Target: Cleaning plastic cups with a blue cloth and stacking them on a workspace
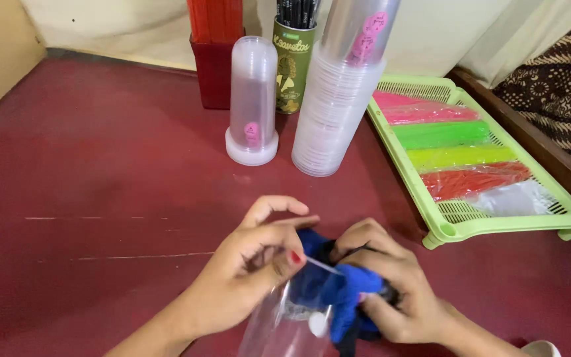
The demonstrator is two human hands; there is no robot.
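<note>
Soft even light, faint shadows, sharp

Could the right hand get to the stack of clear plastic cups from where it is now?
Probably yes. Bare red tabletop lies between the right hand and the stack of clear plastic cups, with nothing standing in the way. But the hand is gripping a blue cloth, so its fingers are not free.

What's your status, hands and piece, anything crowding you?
Left hand pinching clear plastic cup. Right hand gripping blue cloth at the cup's mouth. Stack of cups and green tray stand apart.
</note>
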